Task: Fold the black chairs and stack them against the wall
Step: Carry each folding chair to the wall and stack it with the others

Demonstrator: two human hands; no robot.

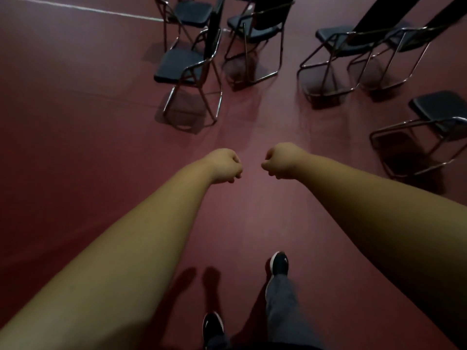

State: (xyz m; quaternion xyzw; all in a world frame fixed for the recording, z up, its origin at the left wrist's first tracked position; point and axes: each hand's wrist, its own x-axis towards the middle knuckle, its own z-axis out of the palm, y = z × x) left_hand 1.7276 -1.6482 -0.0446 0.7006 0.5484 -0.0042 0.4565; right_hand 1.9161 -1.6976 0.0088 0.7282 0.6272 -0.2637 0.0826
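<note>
Several black folding chairs with metal frames stand unfolded on the dark red floor ahead of me. The nearest one (182,64) is ahead to the left, another (252,29) stands behind it, a pair (338,39) is at the upper right, and one (439,107) is at the right edge. My left hand (226,166) and my right hand (280,160) are stretched out in front of me, both curled into fists with nothing in them. They hang over bare floor, well short of the chairs and apart from each other.
The dark red floor (75,122) stretches wide on the left, with a white line (83,7) across the far left. My feet in black shoes (279,263) are at the bottom, mid-stride. No wall is in view.
</note>
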